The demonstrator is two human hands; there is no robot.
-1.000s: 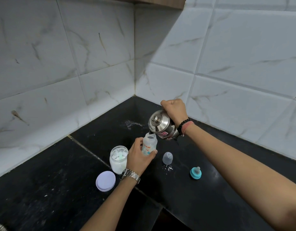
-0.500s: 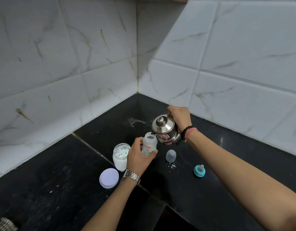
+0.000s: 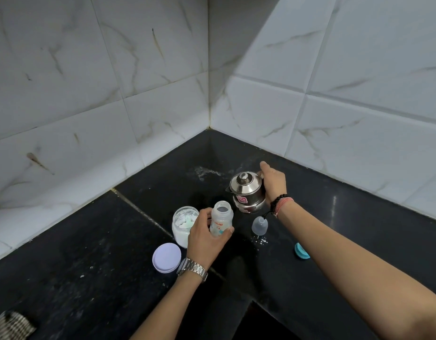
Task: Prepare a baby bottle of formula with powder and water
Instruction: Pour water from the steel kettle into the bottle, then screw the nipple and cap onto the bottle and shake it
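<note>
Left hand [image 3: 205, 238], frame centre: fingers wrapped round open bottle [image 3: 221, 222], steadying it upright on tabletop [image 3: 89, 253]. Right hand [image 3: 273, 184] grips handle of upright kettle [image 3: 247, 192] just beside bottle. Powder jar [image 3: 181, 223] uncapped, left of bottle.

Uncapped bottle [image 3: 221, 222] upright beside open powder jar [image 3: 184, 225]; steel kettle [image 3: 247, 192] behind.

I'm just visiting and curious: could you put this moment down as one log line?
stage: water pouring stopped | left hand: grips open baby bottle | right hand: holds upright steel kettle | teal nipple ring: off, on counter
</note>
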